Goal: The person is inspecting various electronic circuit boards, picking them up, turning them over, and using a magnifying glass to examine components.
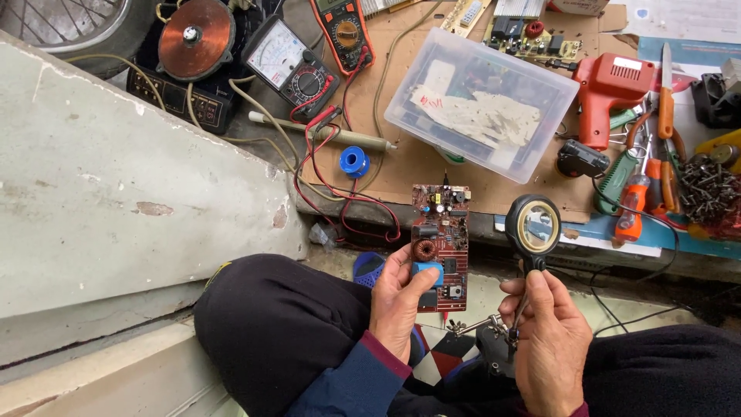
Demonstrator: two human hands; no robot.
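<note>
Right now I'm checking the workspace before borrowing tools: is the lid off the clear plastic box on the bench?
No, the clear plastic box has its lid on, with papers and parts visible through it.

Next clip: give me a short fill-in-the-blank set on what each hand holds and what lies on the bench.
1. The left hand holds a red ____ with a copper coil on it.
2. The right hand grips the stand of a round ____.
3. The small solder spool on the bench is ____ in colour.
4. The clear plastic box lies left of a red ____ gun.

Missing words: circuit board; magnifying glass; blue; soldering
</note>
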